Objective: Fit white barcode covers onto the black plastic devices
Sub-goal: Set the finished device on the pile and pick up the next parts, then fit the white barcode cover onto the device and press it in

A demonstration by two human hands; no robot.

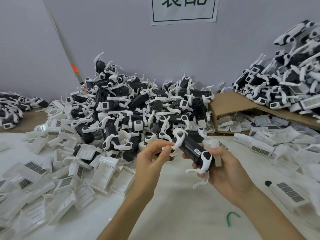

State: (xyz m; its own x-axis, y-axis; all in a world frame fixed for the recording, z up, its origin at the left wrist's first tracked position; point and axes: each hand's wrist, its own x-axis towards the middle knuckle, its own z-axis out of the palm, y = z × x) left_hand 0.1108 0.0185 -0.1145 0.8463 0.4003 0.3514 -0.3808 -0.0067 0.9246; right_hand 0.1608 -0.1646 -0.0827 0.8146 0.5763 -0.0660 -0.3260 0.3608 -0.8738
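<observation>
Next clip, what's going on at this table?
A person holds one black device in the right hand, fingers curled round its near end, while the left hand pinches a white arm at its far end. Loose white barcode covers lie spread over the table, and a big heap of devices sits behind. No cover is clearly on the held device yet.

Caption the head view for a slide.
Left hand pinches a white arm of the black device the right hand grips, amid piled devices and covers.
</observation>
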